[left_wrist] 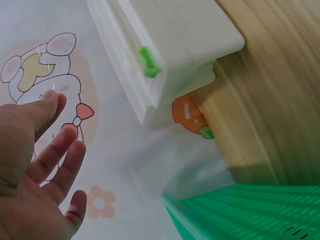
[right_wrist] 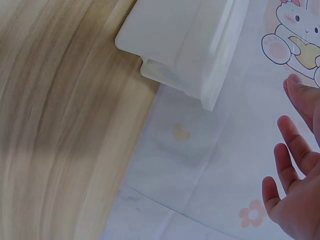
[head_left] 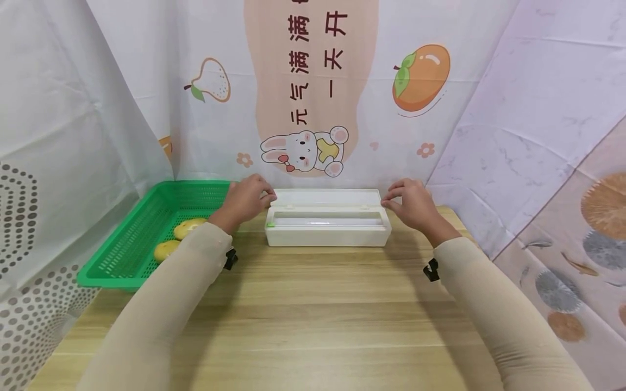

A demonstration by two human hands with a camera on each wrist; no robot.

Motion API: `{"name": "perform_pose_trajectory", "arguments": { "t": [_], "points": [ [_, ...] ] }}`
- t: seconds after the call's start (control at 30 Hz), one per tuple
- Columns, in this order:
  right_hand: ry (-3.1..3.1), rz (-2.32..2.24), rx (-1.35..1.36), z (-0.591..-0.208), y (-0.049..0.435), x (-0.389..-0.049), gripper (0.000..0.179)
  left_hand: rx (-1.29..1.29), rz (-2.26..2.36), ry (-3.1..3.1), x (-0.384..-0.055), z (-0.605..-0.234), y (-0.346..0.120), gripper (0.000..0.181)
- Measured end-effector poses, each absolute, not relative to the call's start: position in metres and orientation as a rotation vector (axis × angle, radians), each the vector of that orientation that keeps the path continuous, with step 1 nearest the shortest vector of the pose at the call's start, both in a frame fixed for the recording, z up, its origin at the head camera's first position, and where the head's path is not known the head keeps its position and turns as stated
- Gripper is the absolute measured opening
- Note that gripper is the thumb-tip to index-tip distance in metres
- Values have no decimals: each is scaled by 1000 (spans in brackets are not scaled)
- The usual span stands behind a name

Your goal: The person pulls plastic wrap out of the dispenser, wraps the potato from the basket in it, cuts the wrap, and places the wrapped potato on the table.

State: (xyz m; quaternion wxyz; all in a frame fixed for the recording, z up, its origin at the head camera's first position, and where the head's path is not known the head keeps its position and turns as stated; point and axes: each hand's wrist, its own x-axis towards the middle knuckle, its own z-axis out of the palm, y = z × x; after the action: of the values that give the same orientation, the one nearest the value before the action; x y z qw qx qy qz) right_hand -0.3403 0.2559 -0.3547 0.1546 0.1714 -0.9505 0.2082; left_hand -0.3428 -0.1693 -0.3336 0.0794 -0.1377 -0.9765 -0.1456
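A white cling film dispenser box point(head_left: 329, 235) sits on the table near the back, its lid point(head_left: 327, 196) raised. Inside its long slot lies a pale roll point(head_left: 327, 221). A green slider point(left_wrist: 148, 62) is at the left end. My left hand point(head_left: 248, 196) is beside the lid's left corner, thumb and index finger pinched together. Faint shiny streaks of clear cling film point(left_wrist: 52, 86) show at those fingertips. By the opposite corner, my right hand point(head_left: 409, 204) pinches likewise with thumb and forefinger; the film there is barely visible. Other fingers of both hands are spread loosely.
A green plastic basket point(head_left: 122, 282) stands on the left, with yellow oval items point(head_left: 166, 250) inside, partly covered by my left sleeve. Behind the box hangs a printed curtain point(head_left: 313, 81). The wooden table point(head_left: 313, 315) stretches toward me.
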Motion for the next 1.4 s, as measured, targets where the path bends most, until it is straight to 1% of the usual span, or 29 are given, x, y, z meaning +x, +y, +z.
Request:
{"name": "perform_pose_trajectory", "arguments": {
  "t": [0.13, 0.63, 1.17, 1.4],
  "points": [
    [-2711, 581, 502, -351, 257, -341, 9, -439, -434, -2892, -341, -329, -170, 15],
    [-2657, 563, 498, -333, 260, -337, 8, -494, -386, -2841, -338, -309, -170, 17],
    [-2638, 590, 515, -316, 261, -332, 10, -485, -370, -2815, -333, -292, -171, 20],
    [-2616, 627, 526, -307, 260, -328, 10, -491, -388, -2791, -331, -286, -172, 19]
  ]
}}
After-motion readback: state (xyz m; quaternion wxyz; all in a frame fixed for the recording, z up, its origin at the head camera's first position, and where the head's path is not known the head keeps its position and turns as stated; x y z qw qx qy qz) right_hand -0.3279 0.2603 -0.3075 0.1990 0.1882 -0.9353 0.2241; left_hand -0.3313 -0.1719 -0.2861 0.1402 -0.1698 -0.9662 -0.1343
